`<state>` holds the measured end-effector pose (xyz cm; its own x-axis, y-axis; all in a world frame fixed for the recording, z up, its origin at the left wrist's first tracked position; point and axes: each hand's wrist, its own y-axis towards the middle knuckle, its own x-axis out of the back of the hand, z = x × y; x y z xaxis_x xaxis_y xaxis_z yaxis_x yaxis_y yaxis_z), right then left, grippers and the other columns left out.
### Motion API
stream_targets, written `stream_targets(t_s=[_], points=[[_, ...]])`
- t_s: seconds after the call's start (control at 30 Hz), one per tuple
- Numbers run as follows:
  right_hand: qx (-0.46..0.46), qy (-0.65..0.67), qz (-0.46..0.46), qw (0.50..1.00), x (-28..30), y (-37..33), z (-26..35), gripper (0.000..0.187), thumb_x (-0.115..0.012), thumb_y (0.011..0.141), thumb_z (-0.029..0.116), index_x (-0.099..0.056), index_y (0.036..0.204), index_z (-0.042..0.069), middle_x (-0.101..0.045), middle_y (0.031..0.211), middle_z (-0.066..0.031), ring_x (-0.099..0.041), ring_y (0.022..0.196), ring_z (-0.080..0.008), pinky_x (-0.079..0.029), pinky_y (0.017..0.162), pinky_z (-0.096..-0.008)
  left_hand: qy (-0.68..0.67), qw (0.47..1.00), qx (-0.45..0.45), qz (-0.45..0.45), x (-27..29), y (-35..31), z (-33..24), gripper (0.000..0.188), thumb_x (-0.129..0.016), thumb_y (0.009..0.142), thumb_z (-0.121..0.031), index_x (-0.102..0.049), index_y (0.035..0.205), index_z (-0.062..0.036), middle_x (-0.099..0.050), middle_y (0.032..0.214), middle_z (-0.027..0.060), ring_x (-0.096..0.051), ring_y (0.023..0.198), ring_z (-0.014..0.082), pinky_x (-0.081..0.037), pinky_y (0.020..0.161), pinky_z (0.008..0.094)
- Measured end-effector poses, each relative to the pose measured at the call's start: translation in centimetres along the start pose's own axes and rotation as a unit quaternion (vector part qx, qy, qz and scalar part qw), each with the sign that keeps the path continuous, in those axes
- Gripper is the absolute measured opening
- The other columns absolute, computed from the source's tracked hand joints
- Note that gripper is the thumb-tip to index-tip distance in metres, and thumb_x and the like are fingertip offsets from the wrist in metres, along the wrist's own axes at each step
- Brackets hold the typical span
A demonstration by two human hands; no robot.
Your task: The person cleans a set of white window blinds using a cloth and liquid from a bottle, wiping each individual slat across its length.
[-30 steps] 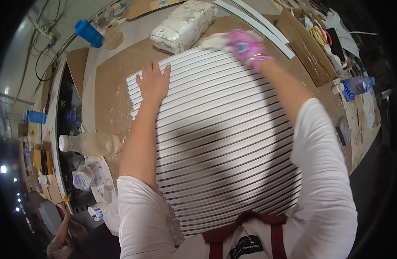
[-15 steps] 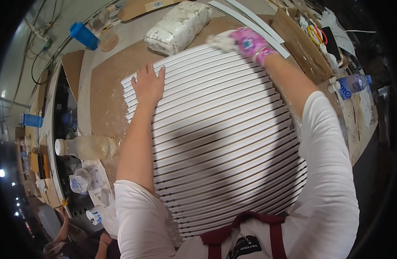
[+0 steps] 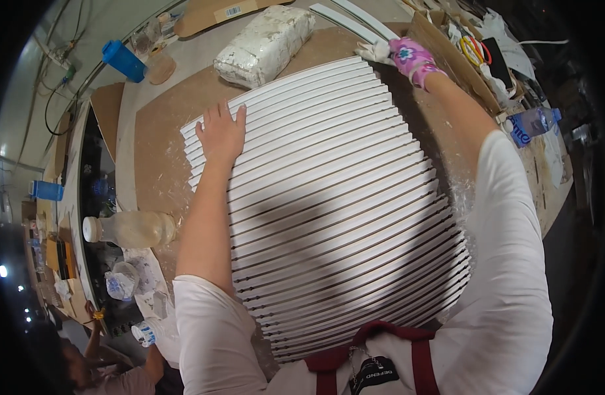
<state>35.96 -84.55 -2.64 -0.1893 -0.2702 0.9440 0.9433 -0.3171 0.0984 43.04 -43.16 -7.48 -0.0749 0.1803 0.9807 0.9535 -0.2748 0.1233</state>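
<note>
Right hand (image 3: 413,59), pink-gloved and gripping the cloth (image 3: 375,51), has swept rightward to the end of the strips (image 3: 315,141), upper right of frame! Left hand (image 3: 222,135) stays put, spread flat on those strips, which fill the centre.

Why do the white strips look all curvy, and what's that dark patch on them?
In the head view, the wide fisheye lens probably bends the white strips; in that same head view, the dark patch looks like a shadow, maybe the person's own; also in the head view, a bright light glares at the far left.
</note>
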Motion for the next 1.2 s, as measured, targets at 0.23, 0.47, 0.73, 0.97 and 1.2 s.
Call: stream_targets(t_s=[0.23,0.47,0.73,0.97,1.2], points=[[0.288,-0.160,0.010,0.944,-3.1,-10.3,6.1,0.030,-0.056,0.091,0.026,-0.058,0.117,0.012,-0.066,0.107,-0.0117,-0.064,0.097,-0.0256,-0.052,0.084,-0.0360,-0.005,1.000,-0.009,-0.006,0.0,0.0,-0.4,0.062,-0.036,0.098,-0.051,-0.041,0.142,-0.0074,-0.043,0.144,0.0111,-0.033,0.137,0.0257,-0.019,0.113,0.0537],[-0.018,0.105,-0.035,0.994,4.5,-8.8,-5.1,0.029,-0.053,0.094,0.021,-0.061,0.114,0.002,-0.067,0.105,-0.0118,-0.063,0.095,-0.0236,-0.050,0.086,-0.0324,0.006,1.000,0.011,-0.014,-0.9,0.1,0.5,0.062,-0.038,0.098,-0.051,-0.042,0.141,-0.0067,-0.041,0.144,0.0128,-0.032,0.138,0.0281,-0.022,0.111,0.0563],[0.158,0.718,0.181,0.653,-2.2,-12.7,7.7,0.037,-0.049,0.098,0.023,-0.054,0.129,0.004,-0.060,0.125,-0.0054,-0.058,0.113,-0.0129,-0.047,0.096,-0.0298,-0.745,0.643,-0.005,0.175,4.0,-5.5,-11.5,0.065,-0.043,0.099,-0.049,-0.041,0.139,0.0022,-0.054,0.131,0.0139,-0.050,0.121,0.0242,-0.037,0.104,0.0339],[0.231,0.223,-0.085,0.943,-2.9,-6.3,10.1,0.045,-0.045,0.100,0.028,-0.045,0.138,0.005,-0.054,0.134,-0.0153,-0.050,0.125,-0.0300,-0.036,0.108,-0.0358,-0.602,0.777,-0.133,-0.125,8.5,-3.4,-8.8,0.037,-0.052,0.096,-0.019,-0.053,0.132,-0.0081,-0.061,0.122,0.0118,-0.058,0.110,0.0248,-0.047,0.093,0.0383],[0.171,-0.180,-0.047,0.968,-8.2,-4.2,9.4,0.054,-0.049,0.095,0.038,-0.041,0.143,0.015,-0.041,0.148,-0.0114,-0.034,0.138,-0.0343,-0.027,0.112,-0.0510,-0.044,0.975,-0.216,-0.016,-1.7,-0.3,-10.4,0.050,-0.038,0.099,-0.046,-0.041,0.144,-0.0251,-0.037,0.152,-0.0003,-0.028,0.141,0.0337,-0.017,0.110,0.0667]])
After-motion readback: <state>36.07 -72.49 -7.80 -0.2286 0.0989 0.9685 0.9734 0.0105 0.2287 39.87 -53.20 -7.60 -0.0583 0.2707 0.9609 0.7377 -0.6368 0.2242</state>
